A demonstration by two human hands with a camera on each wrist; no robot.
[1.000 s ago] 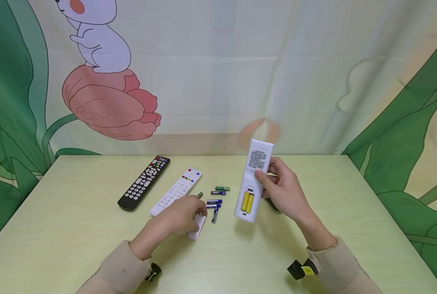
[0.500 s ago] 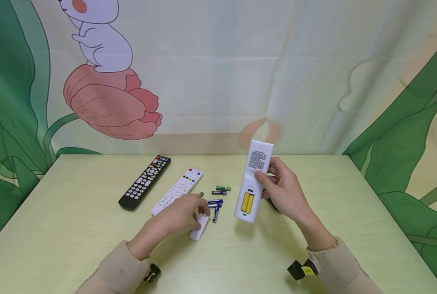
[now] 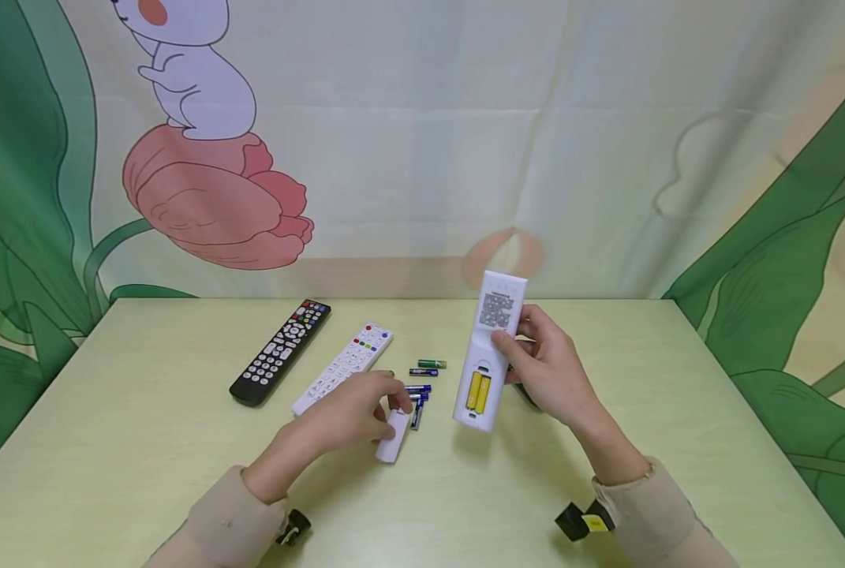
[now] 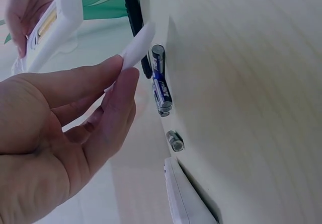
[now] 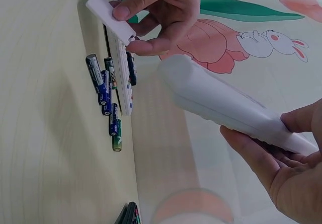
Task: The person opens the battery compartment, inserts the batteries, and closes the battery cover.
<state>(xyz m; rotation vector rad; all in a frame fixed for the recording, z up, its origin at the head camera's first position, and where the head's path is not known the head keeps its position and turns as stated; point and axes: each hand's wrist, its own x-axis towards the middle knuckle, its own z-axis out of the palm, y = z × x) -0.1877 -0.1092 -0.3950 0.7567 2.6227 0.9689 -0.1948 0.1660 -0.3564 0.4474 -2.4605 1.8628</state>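
My right hand holds a white remote control upright with its back toward me, thumb across the back. Two yellow batteries sit side by side in its uncovered compartment. My left hand pinches a small white battery cover between thumb and fingertips, above the table and to the left of that remote. In the left wrist view the cover appears edge-on at the fingertips. The right wrist view shows the remote from its side.
Several loose blue and green batteries lie between the hands. A second white remote and a black remote lie on the left of the table. Another dark object lies partly hidden behind my right hand. A printed curtain hangs behind.
My left hand has moved slightly to the right with the battery cover, closer to the held remote. My right hand and its remote have stayed nearly still.
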